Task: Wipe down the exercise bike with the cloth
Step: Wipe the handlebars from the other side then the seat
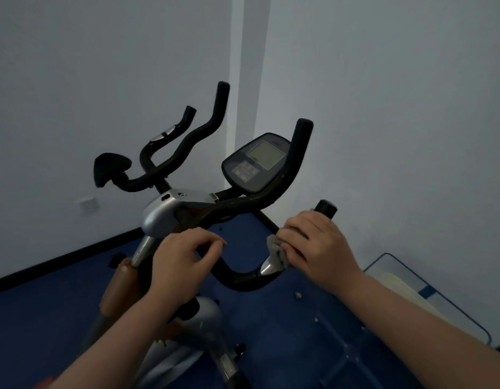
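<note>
**Cloth clamped on the near handlebar under the right hand**

Cloth, grey and bunched, sits wrapped against the black handlebar of the exercise bike, pressed there by the right hand. That hand's fingers curl over the bar and the cloth together, so the grip is closed on both; a fold of cloth spills out from under the fingers on the side toward the left hand, just above a silver sensor plate set into the bar. Beyond the knuckles, the black end of the handlebar grip sticks out past the hand.

The left hand lies across from the cloth, on the other side of the bar's U-shaped dip. Its fingers are loosely curled with the thumb meeting the fingertips, and it appears to hold nothing; whether it rests on the bar beneath it cannot be told. The cloth and the left hand are apart, with the bare curve of the bar between them.

Farther from both hands than the cloth, the console with its pale screen stands tilted toward the camera, above the silver stem housing. Past that, more black bars rise toward the pale wall. Below the grip is a blue floor.
</note>
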`<state>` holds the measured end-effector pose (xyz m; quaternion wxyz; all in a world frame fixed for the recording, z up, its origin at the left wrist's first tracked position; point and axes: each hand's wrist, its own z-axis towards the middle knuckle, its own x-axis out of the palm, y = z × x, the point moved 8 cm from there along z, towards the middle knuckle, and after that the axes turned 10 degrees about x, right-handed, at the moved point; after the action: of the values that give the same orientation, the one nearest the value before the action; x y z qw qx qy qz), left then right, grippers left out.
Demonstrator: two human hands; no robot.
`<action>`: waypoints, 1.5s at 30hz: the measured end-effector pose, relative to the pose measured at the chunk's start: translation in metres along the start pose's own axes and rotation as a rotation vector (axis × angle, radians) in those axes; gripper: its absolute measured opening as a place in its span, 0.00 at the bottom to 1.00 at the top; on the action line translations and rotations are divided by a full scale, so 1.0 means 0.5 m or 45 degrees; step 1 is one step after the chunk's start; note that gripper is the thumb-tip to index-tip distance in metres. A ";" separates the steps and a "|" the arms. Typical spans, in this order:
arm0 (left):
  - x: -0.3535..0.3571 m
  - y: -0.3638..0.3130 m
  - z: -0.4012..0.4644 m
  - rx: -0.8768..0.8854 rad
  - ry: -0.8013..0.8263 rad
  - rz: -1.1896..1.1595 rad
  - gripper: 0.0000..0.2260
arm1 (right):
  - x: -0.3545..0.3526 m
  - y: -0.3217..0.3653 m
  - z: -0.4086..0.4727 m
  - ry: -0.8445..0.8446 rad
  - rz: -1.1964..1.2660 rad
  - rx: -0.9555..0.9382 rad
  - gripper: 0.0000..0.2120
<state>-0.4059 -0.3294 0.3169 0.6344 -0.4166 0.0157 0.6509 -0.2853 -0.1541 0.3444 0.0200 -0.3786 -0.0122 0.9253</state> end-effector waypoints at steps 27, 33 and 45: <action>-0.065 0.113 -0.107 -0.559 -0.365 0.187 0.09 | 0.165 0.190 -0.007 1.123 -0.232 0.078 0.17; -0.068 0.113 -0.100 -0.484 -0.385 0.169 0.07 | 0.260 0.195 0.060 1.296 -0.163 0.349 0.17; -0.063 0.120 -0.099 -0.470 -0.368 0.112 0.06 | 0.263 0.197 0.059 1.252 -0.058 0.470 0.14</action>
<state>-0.4351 -0.3935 0.2719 0.5141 -0.4272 -0.1765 0.7226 -0.4024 -0.2465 0.2699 0.1098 -0.7581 0.1538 0.6242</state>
